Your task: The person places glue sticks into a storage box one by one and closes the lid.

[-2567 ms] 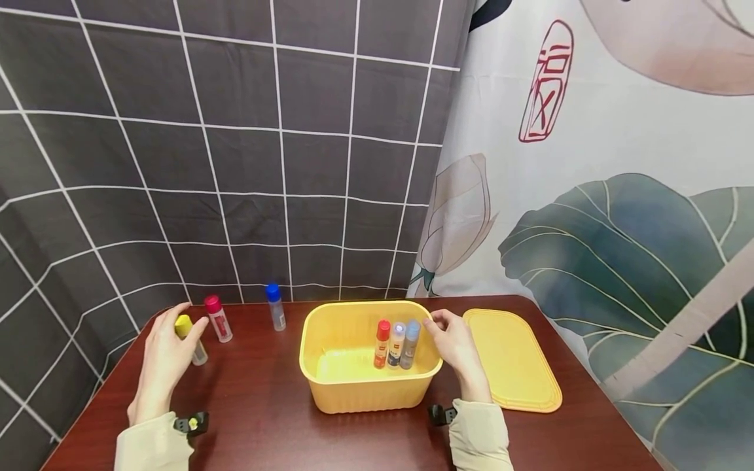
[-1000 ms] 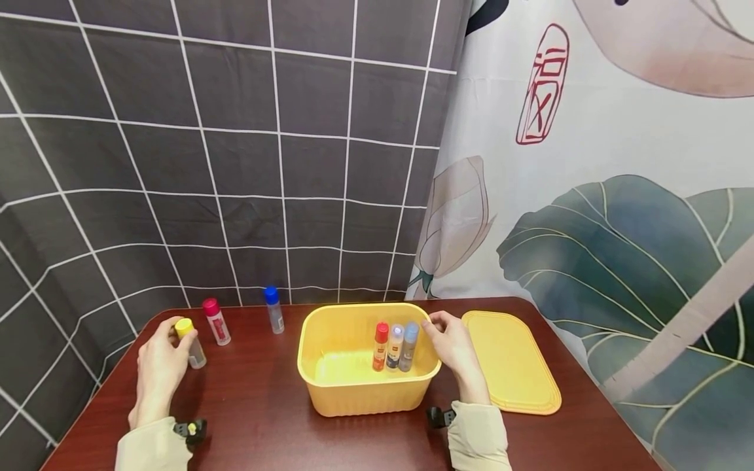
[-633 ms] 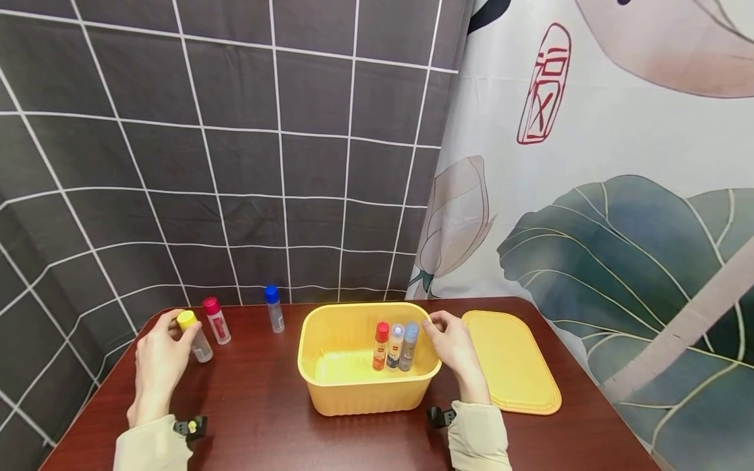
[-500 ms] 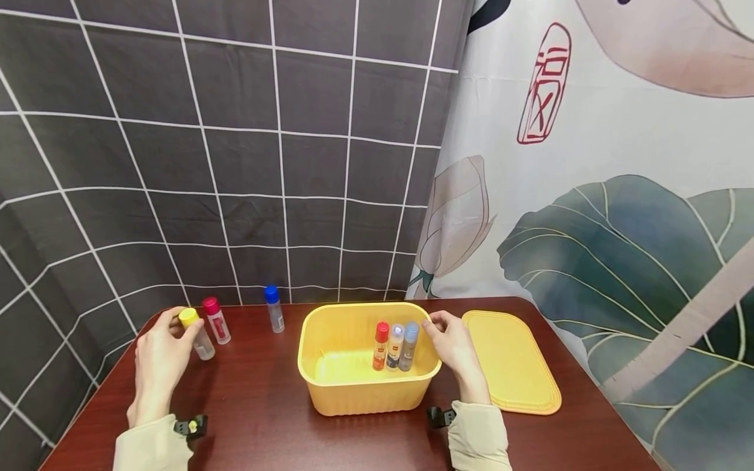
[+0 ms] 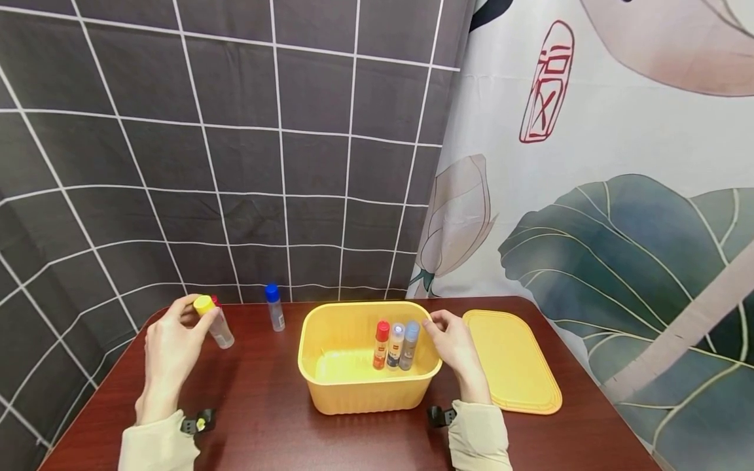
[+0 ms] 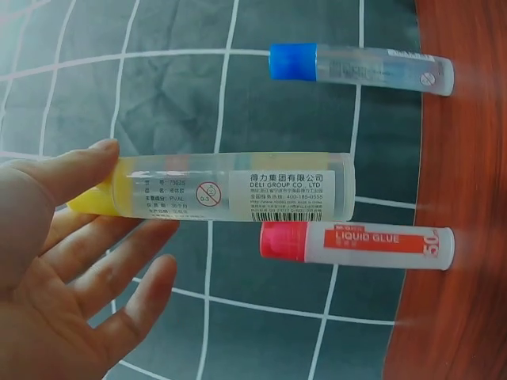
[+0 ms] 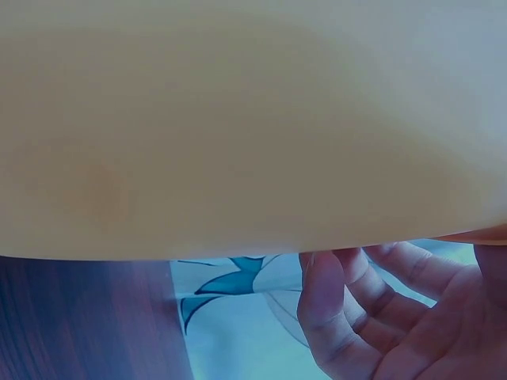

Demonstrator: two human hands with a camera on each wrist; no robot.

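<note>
My left hand [image 5: 175, 347] pinches the yellow cap of a clear liquid glue bottle [image 6: 230, 187] between thumb and fingers, holding it tilted. Its remaining fingers spread loosely in the left wrist view. Behind it stands a red-capped liquid glue bottle [image 6: 360, 245], mostly hidden in the head view. A blue-capped glue bottle [image 5: 275, 307] stands to the right of these. My right hand [image 5: 455, 343] pinches the right rim of a yellow plastic box [image 5: 368, 397]. Inside, near that rim, a red-capped [image 5: 381, 345], a white-capped [image 5: 395, 346] and a light-blue-capped glue bottle [image 5: 409, 345] stand in a row.
A yellow lid [image 5: 512, 361] lies flat on the dark red table [image 5: 265, 432], right of the box. A grey grid-patterned cloth [image 5: 235, 157] hangs behind the table, and a leaf-printed white cloth [image 5: 618, 261] hangs on the right.
My left hand has moved to the right and away from me, lifting the yellow-capped glue bottle in front of the red-capped one. My right hand has stayed on the box rim.
</note>
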